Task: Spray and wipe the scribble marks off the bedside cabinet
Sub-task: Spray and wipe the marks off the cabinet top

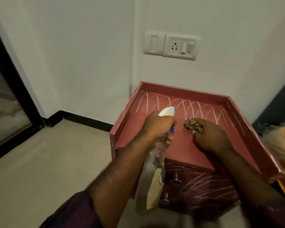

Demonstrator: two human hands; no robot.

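A dusky-red bedside cabinet (176, 153) with a raised rim stands against the white wall. White scribble marks (184, 107) loop across the back of its top, and more run over the drawer front (204, 188) and the sides. My left hand (160, 125) grips the neck of a clear spray bottle (150, 176) with a white and blue nozzle that points at the top. My right hand (211, 137) holds a bunched brown patterned cloth (193, 125) down on the cabinet top, just in front of the scribbles.
A switch and socket plate (170, 45) sits on the wall above the cabinet. A dark door frame (11, 89) stands at the left beside beige floor tiles. An orange and white bundle (281, 145) lies right of the cabinet. Two metal knobs (175, 180) stick out of the drawers.
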